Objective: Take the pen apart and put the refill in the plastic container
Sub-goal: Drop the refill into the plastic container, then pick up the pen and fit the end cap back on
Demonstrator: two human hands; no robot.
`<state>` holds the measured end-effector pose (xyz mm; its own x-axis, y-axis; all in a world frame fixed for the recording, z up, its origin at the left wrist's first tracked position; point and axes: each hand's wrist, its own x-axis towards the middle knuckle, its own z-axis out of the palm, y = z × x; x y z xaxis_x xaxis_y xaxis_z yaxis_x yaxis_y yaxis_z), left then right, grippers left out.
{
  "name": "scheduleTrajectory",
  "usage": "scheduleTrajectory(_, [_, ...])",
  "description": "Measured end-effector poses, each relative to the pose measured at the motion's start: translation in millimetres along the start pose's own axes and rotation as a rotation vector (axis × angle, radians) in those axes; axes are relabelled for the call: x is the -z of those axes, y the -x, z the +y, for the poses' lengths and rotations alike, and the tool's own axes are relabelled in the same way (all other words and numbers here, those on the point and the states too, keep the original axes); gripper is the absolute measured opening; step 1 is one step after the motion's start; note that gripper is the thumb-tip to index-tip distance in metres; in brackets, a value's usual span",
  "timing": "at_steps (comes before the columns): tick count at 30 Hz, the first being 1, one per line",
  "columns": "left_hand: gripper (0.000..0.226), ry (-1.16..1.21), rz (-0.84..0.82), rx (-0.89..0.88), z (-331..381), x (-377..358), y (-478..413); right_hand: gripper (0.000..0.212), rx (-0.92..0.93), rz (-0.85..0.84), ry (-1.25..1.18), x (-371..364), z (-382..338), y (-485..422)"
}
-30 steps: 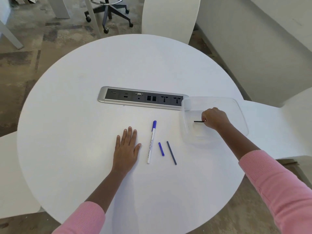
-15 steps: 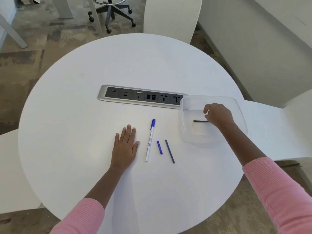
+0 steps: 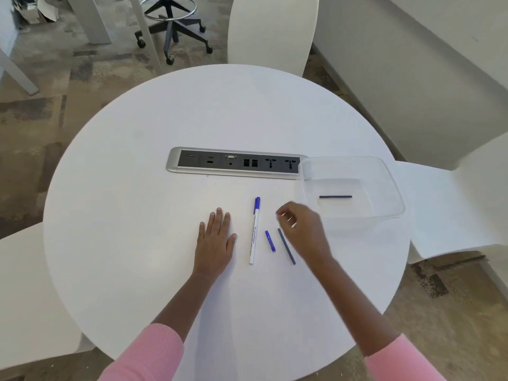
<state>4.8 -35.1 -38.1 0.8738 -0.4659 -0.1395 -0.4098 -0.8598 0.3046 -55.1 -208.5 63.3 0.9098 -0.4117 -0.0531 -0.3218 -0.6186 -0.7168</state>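
A dark thin refill (image 3: 335,197) lies flat inside the clear plastic container (image 3: 390,185) at the table's right. On the table lie a white pen barrel with a blue cap (image 3: 254,230), a small blue end piece (image 3: 270,240) and a second dark rod (image 3: 286,246). My right hand (image 3: 301,229) hovers blurred just above the rod, fingers loosely curled, holding nothing. My left hand (image 3: 215,240) rests flat on the table left of the pen, fingers spread.
A silver socket strip (image 3: 236,163) is set into the round white table (image 3: 137,215), touching the container's left corner. White chairs stand around the table. An office stool base (image 3: 171,28) stands on the floor beyond.
My right hand let go of the refill in the container and moved left and toward me, out over the loose pen parts. The left hand stayed flat.
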Motion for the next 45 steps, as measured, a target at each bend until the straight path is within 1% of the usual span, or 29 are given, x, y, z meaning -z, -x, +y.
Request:
scheduleTrajectory(4, [0.053, 0.037, -0.011, -0.02, -3.3, 4.9, 2.0, 0.009, -0.112, -0.104, 0.014, -49.7, -1.9, 18.5])
scheduleTrajectory(8, [0.052, 0.089, -0.026, -0.03, -7.9, 9.7, 4.7, 0.023, -0.194, -0.179, 0.109, -82.5, -4.9, 32.1])
scheduleTrajectory(10, [0.05, 0.13, -0.03, -0.024, -10.2, 12.5, 6.7, 0.023, -0.219, -0.172, 0.146, -90.8, -7.9, 36.5])
scheduleTrajectory(14, [0.044, 0.286, -0.015, 0.009, -10.2, 19.9, 10.4, 0.018, -0.233, -0.12, 0.19, -97.6, -13.3, 39.4])
scheduleTrajectory(16, [0.04, 0.358, 0.012, 0.018, -8.2, 24.2, 12.2, 0.018, -0.255, -0.104, 0.139, -97.0, -14.5, 39.3])
scheduleTrajectory(18, [0.035, 0.433, 0.059, 0.018, -5.9, 29.1, 14.0, 0.017, -0.283, -0.09, 0.034, -94.4, -15.8, 39.2])
scheduleTrajectory(20, [0.029, 0.569, 0.081, 0.065, -2.9, 34.5, 15.0, 0.015, -0.294, -0.075, -0.086, -90.1, -19.0, 39.3])
scheduleTrajectory(21, [0.027, 0.663, 0.057, 0.125, -0.8, 38.1, 14.8, 0.013, -0.288, -0.07, -0.131, -87.6, -20.8, 39.4])
scheduleTrajectory(25, [0.022, 1.148, -0.182, 0.393, 3.4, 52.0, 11.4, 0.016, -0.225, -0.046, -0.239, -76.0, -26.0, 40.7])
scheduleTrajectory(27, [0.02, 1.397, -0.28, 0.467, 1.4, 56.9, 12.5, 0.017, -0.192, -0.056, -0.284, -70.3, -26.7, 41.3])
scheduleTrajectory(29, [0.016, 1.609, -0.329, 0.527, -0.4, 60.4, 14.3, 0.016, -0.17, -0.074, -0.317, -65.0, -26.2, 41.7])
scheduleTrajectory(31, [0.013, 1.729, -0.346, 0.569, -0.5, 62.2, 15.3, 0.015, -0.154, -0.086, -0.318, -60.5, -25.0, 41.8])
scheduleTrajectory(34, [0.012, 1.796, -0.333, 0.595, 2.5, 63.7, 16.4, 0.014, -0.132, -0.095, -0.308, -55.4, -22.6, 40.7])
scheduleTrajectory(37, [0.012, 1.822, -0.271, 0.633, 3.9, 64.7, 16.7, 0.012, -0.154, -0.016, -0.227, -49.8, -12.4, 39.3])
scheduleTrajectory(40, [0.014, 1.88, -0.212, 0.693, 2.5, 65.9, 16.4, 0.009, -0.217, 0.063, -0.009, -44.1, 7.5, 39.9])
scheduleTrajectory(42, [0.014, 1.908, -0.195, 0.731, 1.8, 66.4, 16.5, 0.012, -0.273, 0.059, 0.134, -41.8, 20.3, 40.9])
scheduleTrajectory(45, [0.013, 1.949, -0.185, 0.77, 1.4, 66.4, 17.5, 0.017, -0.341, 0.008, 0.214, -41.5, 28.6, 43.3])
